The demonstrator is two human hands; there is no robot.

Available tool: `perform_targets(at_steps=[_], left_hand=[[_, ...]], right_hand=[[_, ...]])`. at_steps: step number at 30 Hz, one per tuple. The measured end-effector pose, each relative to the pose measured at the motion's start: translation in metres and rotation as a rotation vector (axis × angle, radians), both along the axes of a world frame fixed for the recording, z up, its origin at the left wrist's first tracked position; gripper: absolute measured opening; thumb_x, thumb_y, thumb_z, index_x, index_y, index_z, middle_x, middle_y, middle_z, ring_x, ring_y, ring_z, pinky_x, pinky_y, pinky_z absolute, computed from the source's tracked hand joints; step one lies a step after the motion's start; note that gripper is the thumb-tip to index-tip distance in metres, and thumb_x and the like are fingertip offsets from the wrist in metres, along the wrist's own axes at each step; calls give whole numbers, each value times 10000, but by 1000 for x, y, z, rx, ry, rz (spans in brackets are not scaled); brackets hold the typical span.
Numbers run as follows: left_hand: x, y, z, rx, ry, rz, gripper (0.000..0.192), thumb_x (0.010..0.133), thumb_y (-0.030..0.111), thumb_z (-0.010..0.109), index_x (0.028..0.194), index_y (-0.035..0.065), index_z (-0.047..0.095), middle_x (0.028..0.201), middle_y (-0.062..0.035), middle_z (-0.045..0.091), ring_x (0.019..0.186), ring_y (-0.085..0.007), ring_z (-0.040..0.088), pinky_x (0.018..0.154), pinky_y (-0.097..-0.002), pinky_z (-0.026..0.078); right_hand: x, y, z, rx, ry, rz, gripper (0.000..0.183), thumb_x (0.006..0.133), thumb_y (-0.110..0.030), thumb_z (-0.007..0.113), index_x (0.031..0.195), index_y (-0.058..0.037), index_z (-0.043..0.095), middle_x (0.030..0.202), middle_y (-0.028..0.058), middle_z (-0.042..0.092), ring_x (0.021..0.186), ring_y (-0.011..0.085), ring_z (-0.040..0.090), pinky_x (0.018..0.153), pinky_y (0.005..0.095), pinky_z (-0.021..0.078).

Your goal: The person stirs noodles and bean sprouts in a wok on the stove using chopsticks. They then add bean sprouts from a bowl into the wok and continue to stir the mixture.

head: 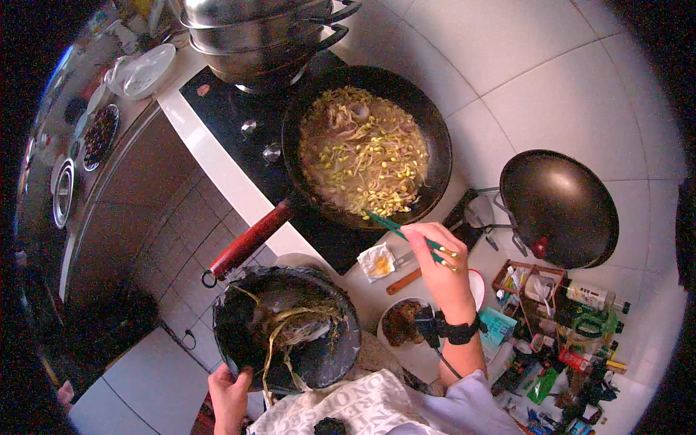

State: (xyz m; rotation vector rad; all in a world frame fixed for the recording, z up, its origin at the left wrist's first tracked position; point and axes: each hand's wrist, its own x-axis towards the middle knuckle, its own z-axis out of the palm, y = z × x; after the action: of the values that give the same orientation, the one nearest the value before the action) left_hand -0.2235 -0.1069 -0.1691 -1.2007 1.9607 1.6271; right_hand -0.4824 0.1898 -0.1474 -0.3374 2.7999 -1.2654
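Observation:
My right hand point(441, 261) holds a pair of green chopsticks point(394, 227) with gold-coloured ends. Their tips touch the near edge of the food in a dark wok point(441, 174), where yellow-headed bean sprouts point(380, 163) lie in cloudy liquid. With my left hand point(229, 394) I grip the rim of a bin lined with a black bag point(348, 321), close to my body. Stringy scraps point(299, 326) lie inside it, and some pale strands hang over its near rim. The wok's red wooden handle point(250, 239) extends over the counter edge towards the bin.
A stacked metal steamer point(261, 38) stands behind the wok on the black hob point(223, 119). A dark wok lid point(560, 206) leans against the tiled wall. Bottles and packets point(587, 326) crowd the counter at right, near a bowl of brown food point(402, 323). Stained tissue point(376, 262) lies below the wok.

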Motion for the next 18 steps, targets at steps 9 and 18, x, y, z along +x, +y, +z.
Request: perform_targets(at_steps=[9, 18], left_hand=[[0, 1, -1, 86, -12, 88, 108, 816, -4, 574, 919, -32, 563, 835, -49, 632, 681, -121, 590, 615, -276, 512], [-3, 2, 1, 101, 19, 121, 112, 816, -8, 612, 914, -55, 640, 779, 14, 631, 648, -44, 518, 578, -209, 415]], right_hand=[[-8, 14, -6, -125, 96, -198, 169, 950, -110, 540, 916, 22, 640, 840, 106, 648, 757, 198, 651, 644, 307, 526], [-9, 17, -21, -146, 119, -234, 189, 952, -128, 543, 927, 37, 632, 896, 123, 636, 757, 194, 646, 640, 302, 563]])
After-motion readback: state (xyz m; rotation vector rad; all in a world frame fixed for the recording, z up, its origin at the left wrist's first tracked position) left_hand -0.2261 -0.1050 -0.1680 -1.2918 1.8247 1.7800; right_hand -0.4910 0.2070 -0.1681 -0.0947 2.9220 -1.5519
